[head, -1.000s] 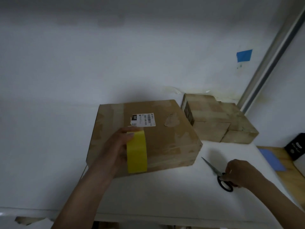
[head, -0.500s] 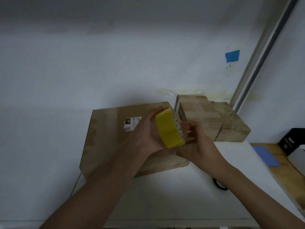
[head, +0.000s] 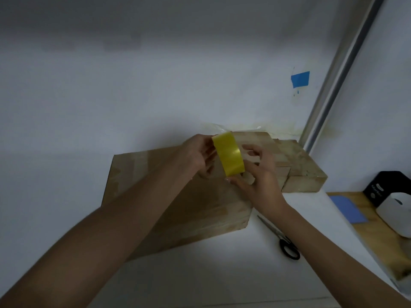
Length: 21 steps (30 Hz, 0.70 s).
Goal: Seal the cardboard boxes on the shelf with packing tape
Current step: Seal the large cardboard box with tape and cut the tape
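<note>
A yellow roll of packing tape [head: 229,156] is held up above a large flat cardboard box [head: 195,210] on the white shelf [head: 233,270]. My left hand [head: 198,156] grips the roll from its left side. My right hand [head: 255,172] holds the roll's right side, thumb at its lower edge and fingers curled at the rim. Behind and to the right lie smaller cardboard boxes [head: 300,170], pushed against the wall. Much of the large box's top is hidden by my arms.
Black-handled scissors [head: 282,238] lie on the shelf right of the large box. At far right a wooden surface [head: 378,236] carries a blue sheet [head: 347,210], a black box [head: 382,187] and a white device [head: 398,214]. A metal post [head: 340,74] rises at the right.
My right hand left the scissors on the shelf and came up to the roll. My left hand lifted the roll off the box and now both hands hold it higher.
</note>
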Each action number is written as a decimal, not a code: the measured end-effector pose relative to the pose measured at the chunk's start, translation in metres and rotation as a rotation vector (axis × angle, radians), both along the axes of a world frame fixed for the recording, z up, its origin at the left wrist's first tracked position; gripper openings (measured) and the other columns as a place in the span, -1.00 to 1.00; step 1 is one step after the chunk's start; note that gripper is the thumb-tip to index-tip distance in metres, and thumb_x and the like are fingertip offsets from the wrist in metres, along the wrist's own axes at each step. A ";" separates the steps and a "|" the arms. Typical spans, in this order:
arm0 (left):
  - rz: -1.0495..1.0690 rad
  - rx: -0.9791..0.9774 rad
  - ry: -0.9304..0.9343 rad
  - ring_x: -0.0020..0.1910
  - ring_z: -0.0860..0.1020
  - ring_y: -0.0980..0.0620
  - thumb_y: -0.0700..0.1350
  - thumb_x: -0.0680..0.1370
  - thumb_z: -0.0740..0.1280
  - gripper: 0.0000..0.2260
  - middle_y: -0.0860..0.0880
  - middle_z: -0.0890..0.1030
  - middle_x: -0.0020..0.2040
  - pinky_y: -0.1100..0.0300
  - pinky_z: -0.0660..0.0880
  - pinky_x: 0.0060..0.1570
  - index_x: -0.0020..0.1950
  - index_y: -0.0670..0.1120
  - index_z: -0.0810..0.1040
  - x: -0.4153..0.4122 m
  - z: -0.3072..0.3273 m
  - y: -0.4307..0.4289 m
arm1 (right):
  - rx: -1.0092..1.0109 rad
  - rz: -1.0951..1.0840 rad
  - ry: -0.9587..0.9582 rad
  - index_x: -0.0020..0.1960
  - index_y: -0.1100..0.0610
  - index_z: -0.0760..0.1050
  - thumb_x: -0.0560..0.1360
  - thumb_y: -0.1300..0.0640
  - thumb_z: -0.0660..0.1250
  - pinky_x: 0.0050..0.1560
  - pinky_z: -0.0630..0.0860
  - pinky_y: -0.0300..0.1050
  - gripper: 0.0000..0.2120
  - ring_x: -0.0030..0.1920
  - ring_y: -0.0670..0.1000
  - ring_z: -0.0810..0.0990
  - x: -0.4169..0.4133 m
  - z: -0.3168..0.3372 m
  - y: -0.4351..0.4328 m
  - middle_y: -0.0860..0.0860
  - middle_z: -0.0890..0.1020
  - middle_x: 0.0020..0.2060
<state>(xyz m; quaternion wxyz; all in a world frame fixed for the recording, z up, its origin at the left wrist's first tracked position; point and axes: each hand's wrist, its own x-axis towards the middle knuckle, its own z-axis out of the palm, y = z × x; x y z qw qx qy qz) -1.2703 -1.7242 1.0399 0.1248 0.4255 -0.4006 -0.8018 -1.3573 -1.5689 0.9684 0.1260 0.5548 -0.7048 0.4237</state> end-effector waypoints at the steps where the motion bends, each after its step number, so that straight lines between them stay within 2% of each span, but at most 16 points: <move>1: -0.003 -0.024 -0.045 -0.19 0.57 0.00 -0.15 0.48 0.36 -0.84 0.04 0.62 -0.24 0.15 0.37 -0.04 -0.31 -0.08 0.53 -0.003 0.000 -0.006 | 0.018 0.015 0.029 -0.02 0.13 0.66 0.41 -0.07 0.47 0.23 0.31 -0.35 -0.71 0.27 0.01 0.36 0.000 0.005 -0.005 0.07 0.50 0.22; 2: -0.001 -0.044 -0.072 -0.30 0.52 -0.01 -0.19 0.49 0.33 -0.80 0.02 0.58 -0.32 0.18 0.37 -0.14 -0.35 -0.11 0.47 -0.004 -0.001 -0.011 | 0.041 0.039 0.026 -0.03 0.12 0.66 0.41 -0.11 0.43 0.19 0.35 -0.30 -0.69 0.25 -0.01 0.39 0.001 0.010 -0.010 0.02 0.56 0.17; 3: -0.002 -0.081 -0.100 -0.33 0.48 -0.01 -0.22 0.50 0.31 -0.78 0.02 0.57 -0.31 0.17 0.39 -0.19 -0.35 -0.12 0.42 -0.003 -0.002 -0.015 | 0.075 0.051 -0.010 -0.03 0.10 0.65 0.42 -0.11 0.43 0.12 0.38 -0.30 -0.71 0.20 -0.05 0.44 0.003 0.016 -0.015 -0.03 0.58 0.13; 4: -0.022 -0.152 -0.123 -0.30 0.47 0.00 -0.25 0.52 0.29 -0.78 0.02 0.59 -0.21 0.14 0.44 -0.18 -0.31 -0.11 0.38 -0.004 -0.006 -0.023 | 0.106 0.046 -0.061 -0.03 0.08 0.64 0.43 -0.08 0.45 0.01 0.39 -0.35 -0.75 0.10 -0.12 0.49 0.006 0.023 -0.019 -0.09 0.59 0.07; 5: -0.055 -0.261 -0.127 -0.26 0.48 0.01 -0.28 0.54 0.27 -0.78 0.00 0.59 -0.11 0.07 0.54 -0.08 -0.28 -0.10 0.38 -0.005 -0.008 -0.029 | 0.135 0.024 -0.113 -0.06 0.05 0.62 0.45 -0.06 0.46 -0.13 0.36 -0.38 -0.80 -0.07 -0.17 0.52 0.007 0.029 -0.023 -0.14 0.60 -0.05; 6: -0.064 -0.312 -0.109 -0.25 0.49 0.01 -0.30 0.58 0.24 -0.77 -0.03 0.58 -0.10 -0.04 0.58 0.04 -0.24 -0.06 0.40 -0.007 -0.007 -0.036 | 0.164 0.004 -0.168 -0.12 0.02 0.59 0.46 -0.07 0.45 -0.27 0.32 -0.35 -0.83 -0.25 -0.20 0.50 0.009 0.035 -0.027 -0.17 0.58 -0.23; 7: -0.010 -0.261 -0.077 -0.25 0.50 0.00 -0.29 0.62 0.21 -0.73 -0.02 0.55 -0.16 -0.11 0.57 0.11 -0.22 0.00 0.41 -0.008 -0.007 -0.046 | 0.181 -0.004 -0.243 -0.21 0.02 0.55 0.47 -0.12 0.41 -0.37 0.29 -0.27 -0.78 -0.39 -0.16 0.46 0.011 0.040 -0.031 -0.12 0.53 -0.41; 9: 0.003 -0.342 -0.117 -0.24 0.48 0.05 -0.26 0.66 0.19 -0.66 0.08 0.44 -0.23 -0.01 0.53 0.17 -0.22 0.12 0.35 -0.012 0.004 -0.060 | 0.184 -0.011 -0.432 -0.36 0.08 0.46 0.48 -0.23 0.34 -0.46 0.31 -0.15 -0.57 -0.52 -0.10 0.44 0.013 0.045 -0.038 -0.04 0.49 -0.56; 10: 0.035 -0.457 -0.140 -0.27 0.44 0.11 -0.28 0.64 0.23 -0.64 0.12 0.40 -0.24 0.05 0.51 0.16 -0.22 0.13 0.33 -0.013 0.011 -0.069 | 0.199 -0.039 -0.509 -0.42 0.08 0.40 0.49 -0.23 0.32 -0.48 0.30 -0.18 -0.52 -0.57 -0.13 0.41 0.014 0.045 -0.041 -0.07 0.46 -0.62; 11: 0.079 -0.437 -0.124 -0.32 0.41 0.14 -0.28 0.62 0.29 -0.66 0.11 0.40 -0.26 0.09 0.51 0.09 -0.24 0.09 0.37 -0.018 0.012 -0.081 | 0.227 -0.076 -0.552 -0.44 0.09 0.37 0.50 -0.22 0.32 -0.50 0.26 -0.23 -0.51 -0.61 -0.15 0.38 0.014 0.045 -0.044 -0.11 0.41 -0.66; 13: 0.135 -0.237 -0.038 -0.37 0.41 0.12 -0.17 0.53 0.45 -0.82 0.05 0.51 -0.33 0.16 0.46 -0.16 -0.26 -0.08 0.57 -0.020 0.009 -0.102 | 0.267 -0.112 -0.613 -0.42 0.11 0.43 0.50 -0.23 0.31 -0.49 0.28 -0.31 -0.51 -0.59 -0.17 0.40 0.014 0.046 -0.047 -0.10 0.44 -0.64; 14: 0.148 -0.170 -0.013 -0.38 0.42 0.13 -0.12 0.49 0.51 -0.88 0.06 0.55 -0.34 0.21 0.39 -0.24 -0.22 -0.11 0.65 -0.028 0.004 -0.109 | 0.268 -0.100 -0.662 -0.38 0.12 0.48 0.49 -0.24 0.31 -0.44 0.34 -0.28 -0.52 -0.53 -0.14 0.47 0.013 0.049 -0.047 -0.06 0.51 -0.56; 15: 0.142 -0.184 -0.010 -0.39 0.42 0.15 -0.09 0.46 0.53 -0.90 0.08 0.58 -0.34 0.23 0.35 -0.26 -0.17 -0.09 0.69 -0.036 0.002 -0.117 | 0.265 -0.073 -0.714 -0.34 0.15 0.53 0.47 -0.25 0.33 -0.36 0.44 -0.19 -0.53 -0.44 -0.07 0.55 0.011 0.051 -0.049 0.02 0.59 -0.46; 17: 0.123 -0.199 -0.037 -0.39 0.44 0.17 -0.07 0.45 0.55 -0.90 0.11 0.60 -0.34 0.24 0.33 -0.28 -0.19 -0.06 0.69 -0.043 -0.002 -0.124 | 0.317 -0.019 -0.798 -0.21 0.19 0.62 0.42 -0.25 0.39 -0.14 0.59 -0.03 -0.53 -0.27 0.04 0.67 0.009 0.056 -0.054 0.11 0.69 -0.27; 19: 0.120 -0.142 -0.010 -0.37 0.45 0.16 -0.08 0.45 0.55 -0.85 0.10 0.60 -0.35 0.25 0.33 -0.27 -0.25 -0.08 0.65 -0.045 -0.008 -0.130 | 0.402 0.012 -0.845 -0.05 0.22 0.64 0.26 -0.32 0.44 0.06 0.62 0.13 -0.40 -0.14 0.12 0.70 0.008 0.058 -0.059 0.15 0.71 -0.15; 21: 0.122 -0.143 -0.066 -0.36 0.44 0.14 -0.08 0.43 0.56 -0.81 0.08 0.57 -0.36 0.23 0.33 -0.27 -0.30 -0.10 0.62 -0.053 -0.010 -0.135 | 0.450 -0.020 -0.880 0.04 0.25 0.62 0.15 -0.36 0.43 0.09 0.59 0.22 -0.25 -0.09 0.18 0.69 0.009 0.060 -0.064 0.21 0.69 -0.08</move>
